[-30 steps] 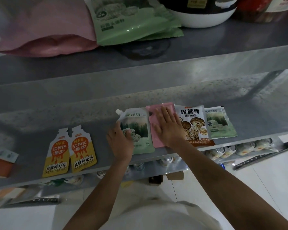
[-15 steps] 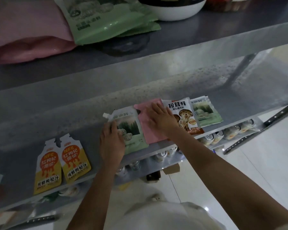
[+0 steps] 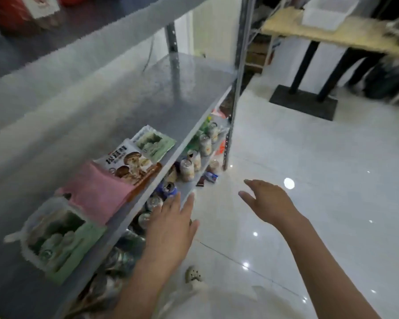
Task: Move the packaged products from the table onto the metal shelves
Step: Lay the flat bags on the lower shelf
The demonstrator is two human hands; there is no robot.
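Several flat pouches lie in a row along the front of the metal shelf point(image 3: 171, 88): a green spouted pouch point(image 3: 58, 240), a pink pouch point(image 3: 97, 194), a mushroom-print pouch point(image 3: 131, 164) and a small green pouch point(image 3: 154, 143). My left hand point(image 3: 171, 226) hangs in front of the shelf edge with fingers straight, holding nothing. My right hand point(image 3: 267, 201) is out over the white floor, fingers spread and empty. Neither hand touches a pouch.
Jars and cans point(image 3: 189, 166) crowd the lower shelf. A shelf post point(image 3: 235, 88) stands at the right corner. Across the glossy white floor point(image 3: 320, 203), a wooden table point(image 3: 332, 33) carries a clear plastic bin point(image 3: 327, 12). Red and white packages point(image 3: 21, 12) sit on the upper shelf.
Both hands have left the pouches and pulled back off the shelf. The view has swung right, toward the floor and the wooden table.
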